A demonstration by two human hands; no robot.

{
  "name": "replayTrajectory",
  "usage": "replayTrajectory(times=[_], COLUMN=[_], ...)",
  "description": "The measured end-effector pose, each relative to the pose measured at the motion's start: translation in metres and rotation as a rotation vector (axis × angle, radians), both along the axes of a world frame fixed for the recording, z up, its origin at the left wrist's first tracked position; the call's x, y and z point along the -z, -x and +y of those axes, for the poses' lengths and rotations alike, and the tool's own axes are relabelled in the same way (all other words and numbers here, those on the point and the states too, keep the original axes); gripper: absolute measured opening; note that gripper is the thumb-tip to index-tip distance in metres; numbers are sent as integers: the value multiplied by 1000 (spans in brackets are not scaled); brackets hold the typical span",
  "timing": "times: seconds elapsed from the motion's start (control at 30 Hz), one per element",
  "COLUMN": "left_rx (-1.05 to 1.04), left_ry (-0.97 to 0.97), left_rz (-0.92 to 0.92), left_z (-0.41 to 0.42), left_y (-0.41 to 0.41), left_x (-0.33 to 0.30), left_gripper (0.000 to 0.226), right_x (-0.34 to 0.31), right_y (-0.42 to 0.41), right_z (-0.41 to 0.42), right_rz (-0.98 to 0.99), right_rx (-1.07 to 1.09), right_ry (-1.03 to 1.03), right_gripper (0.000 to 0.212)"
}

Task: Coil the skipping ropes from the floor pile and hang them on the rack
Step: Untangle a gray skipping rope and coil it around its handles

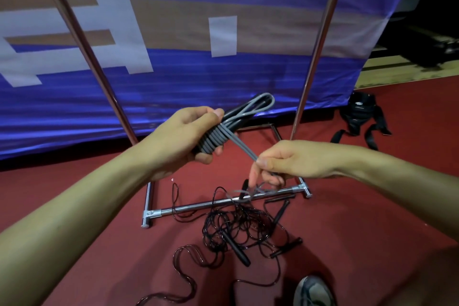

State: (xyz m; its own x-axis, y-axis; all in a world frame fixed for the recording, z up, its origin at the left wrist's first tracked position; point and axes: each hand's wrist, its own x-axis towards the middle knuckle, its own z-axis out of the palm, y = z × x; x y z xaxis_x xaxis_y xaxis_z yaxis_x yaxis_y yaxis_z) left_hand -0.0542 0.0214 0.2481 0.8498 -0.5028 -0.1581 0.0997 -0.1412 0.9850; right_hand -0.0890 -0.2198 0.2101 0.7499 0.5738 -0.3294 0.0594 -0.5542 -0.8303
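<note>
My left hand (191,134) grips the grey rope (218,131) bundle mid-air, fingers curled round it. Right hand (285,164) pinches its loose end, arm stretched in. Black ropes (238,228) tangled on floor by rack (198,206) base bar.

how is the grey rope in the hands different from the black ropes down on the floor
The grey rope is thick and flat-looking; the black ropes are thin cords. The grey rope is bundled, with turns wrapped round its middle, while the black ropes lie in a loose tangle. The grey rope is held up by the left hand and right hand; the black ropes rest on the red floor across the rack's base bar.
</note>
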Motion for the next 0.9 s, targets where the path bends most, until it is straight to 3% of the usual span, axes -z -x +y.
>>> replayTrajectory(times=[0.17, 0.4, 0.67, 0.8, 0.9], left_rx=[33, -5, 341, 446, 514], left_ry=[-19, -34, -129, -213, -241], left_rz=[-19, -25, -30, -22, -15], left_z=[0, 5, 20, 25, 29], left_y=[4, 2, 8, 9, 8], left_x=[-5, -3, -2, -3, -2], left_gripper=[30, 38, 28, 24, 20], right_x=[6, 1, -2, -12, -15], right_y=[-10, -8, -17, -24, -27], right_z=[-13, 1, -6, -7, -9], right_rz=[200, 87, 151, 19, 32], right_rx=[9, -137, -43, -96, -150], right_ry=[-105, -56, -124, 85, 82], right_gripper=[33, 25, 22, 14, 18])
